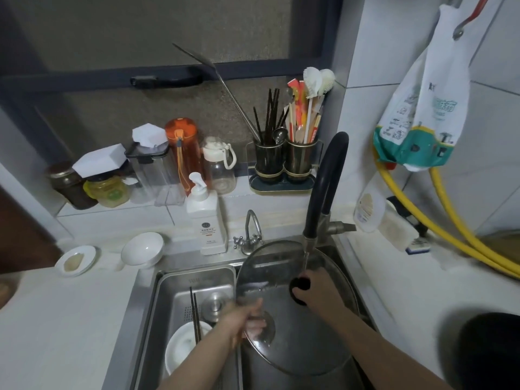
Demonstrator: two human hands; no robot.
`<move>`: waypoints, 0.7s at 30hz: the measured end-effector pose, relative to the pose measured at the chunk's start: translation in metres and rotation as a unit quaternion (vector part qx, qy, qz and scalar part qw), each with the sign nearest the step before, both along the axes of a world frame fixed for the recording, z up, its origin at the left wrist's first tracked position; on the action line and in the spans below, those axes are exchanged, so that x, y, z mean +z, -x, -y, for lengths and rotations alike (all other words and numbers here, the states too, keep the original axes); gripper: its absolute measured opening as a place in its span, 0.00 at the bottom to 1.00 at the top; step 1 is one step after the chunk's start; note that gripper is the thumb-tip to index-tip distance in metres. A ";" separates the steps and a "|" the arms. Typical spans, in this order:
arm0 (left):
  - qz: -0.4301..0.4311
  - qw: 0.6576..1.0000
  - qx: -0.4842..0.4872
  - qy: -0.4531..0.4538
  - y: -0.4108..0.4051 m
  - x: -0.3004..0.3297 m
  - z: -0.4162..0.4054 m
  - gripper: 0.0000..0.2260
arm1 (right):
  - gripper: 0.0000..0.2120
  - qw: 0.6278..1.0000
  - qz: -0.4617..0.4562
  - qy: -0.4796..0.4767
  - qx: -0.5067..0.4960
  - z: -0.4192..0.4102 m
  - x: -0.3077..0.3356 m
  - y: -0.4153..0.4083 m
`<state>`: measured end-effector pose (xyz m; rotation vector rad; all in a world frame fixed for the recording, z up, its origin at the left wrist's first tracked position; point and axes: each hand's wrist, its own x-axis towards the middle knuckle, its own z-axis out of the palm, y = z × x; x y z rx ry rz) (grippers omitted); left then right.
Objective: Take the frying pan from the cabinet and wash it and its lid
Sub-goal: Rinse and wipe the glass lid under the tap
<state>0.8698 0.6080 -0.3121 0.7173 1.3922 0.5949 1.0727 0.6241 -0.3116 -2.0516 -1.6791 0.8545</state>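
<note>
My right hand (319, 288) gripped the lid (295, 311) by its knob (298, 287), tilting it under the tap (323, 187), so my left hand (250, 319), fingers pressed flat, could rub the glass.

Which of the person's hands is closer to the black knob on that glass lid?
Right. The right hand grips the black knob under the faucet stream; the left hand is apart from it, at the lid's lower left edge.

Two hands (284, 305), one glass lid (284, 330), two faucets (323, 192), two white bowls (143, 249), two utensil cups (284, 161), one soap bottle (206, 220)
</note>
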 end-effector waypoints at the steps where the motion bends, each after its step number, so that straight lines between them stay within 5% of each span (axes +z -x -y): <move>1: -0.073 0.995 -0.014 -0.064 -0.006 0.000 -0.005 0.19 | 0.17 1.000 0.010 0.001 -0.002 0.001 0.001 -0.001; 3: -0.299 0.922 -0.129 -0.209 -0.013 -0.004 -0.012 0.33 | 0.18 1.000 0.025 -0.004 -0.007 0.005 0.003 -0.003; 5: -0.485 0.780 -0.258 -0.299 -0.020 -0.003 -0.015 0.33 | 0.19 0.999 0.040 -0.005 -0.010 0.009 0.005 -0.005; 6: -0.528 0.720 -0.304 -0.334 -0.025 -0.001 -0.015 0.29 | 0.20 0.999 0.043 -0.009 -0.010 0.011 0.005 -0.006; 8: -0.549 0.652 -0.366 -0.372 -0.035 0.002 -0.017 0.25 | 0.19 0.999 0.043 -0.021 -0.003 0.016 0.008 -0.006; 15: -0.522 0.623 -0.430 -0.392 -0.049 0.005 -0.041 0.24 | 0.20 0.986 0.105 -0.084 0.103 0.030 0.022 0.002; 21: -0.519 0.618 -0.424 -0.411 -0.047 0.003 -0.053 0.37 | 0.23 0.952 0.194 -0.072 0.226 0.036 0.029 -0.002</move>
